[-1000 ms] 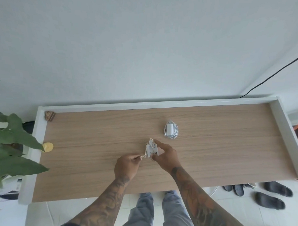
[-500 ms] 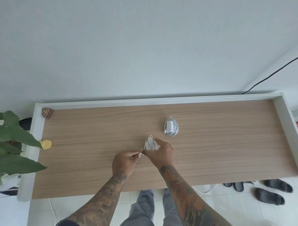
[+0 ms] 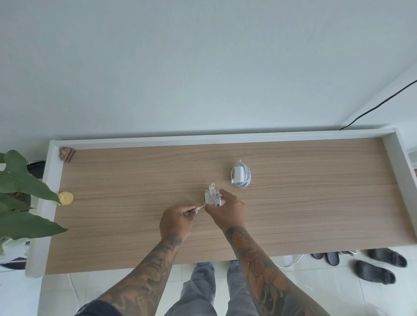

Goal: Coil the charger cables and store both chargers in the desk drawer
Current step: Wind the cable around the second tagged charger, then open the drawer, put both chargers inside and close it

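A white charger (image 3: 212,197) with its cable looped around it sits mid-desk; my right hand (image 3: 228,211) grips it from the near right side. My left hand (image 3: 177,220) pinches the free cable end (image 3: 200,207) just left of that charger. Farther back and to the right lies a second white charger (image 3: 240,176) with its cable coiled round it, untouched. The wooden desk (image 3: 319,209) carries both. No drawer is in sight.
A small brown object (image 3: 67,154) sits in the desk's far left corner and a yellow item (image 3: 65,198) at its left edge. Plant leaves (image 3: 14,198) overhang the left side. Sandals (image 3: 376,265) and a white cable (image 3: 291,262) lie on the floor at right.
The view has shifted slightly. Both hands stay at the near charger; the left hand keeps the cable end pinched close to the right hand.
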